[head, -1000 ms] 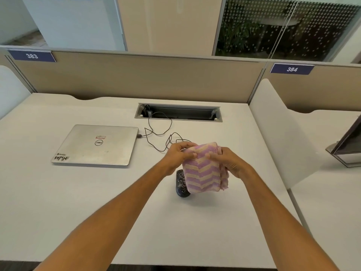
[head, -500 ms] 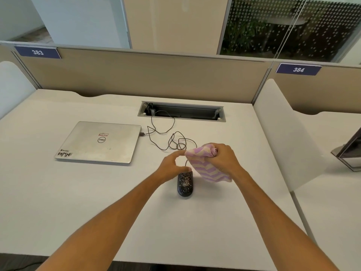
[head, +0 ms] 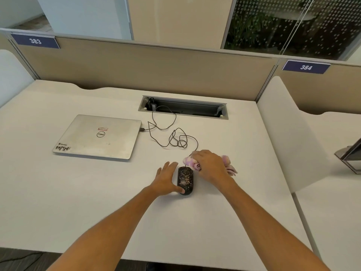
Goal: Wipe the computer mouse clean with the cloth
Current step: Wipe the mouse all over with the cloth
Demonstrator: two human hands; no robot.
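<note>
Clearly barely begun: my left hand [head: 168, 179] lies open against the speckled wired mouse [head: 185, 180] on the bench [head: 78, 202], my right hand [head: 212, 166] grips the bunched cloth [head: 190, 162] just beside it; wiping remains.

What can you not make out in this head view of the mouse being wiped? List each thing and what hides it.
- Cloth: mostly bunched under the right hand; its folds cannot be seen.
- Mouse: the left hand covers its left side; whether the cloth touches it is unclear.
- Laptop stickers: too small to read.
- Monitor: cut off by the right edge.
- Cable plug in the tray: in shadow.
</note>
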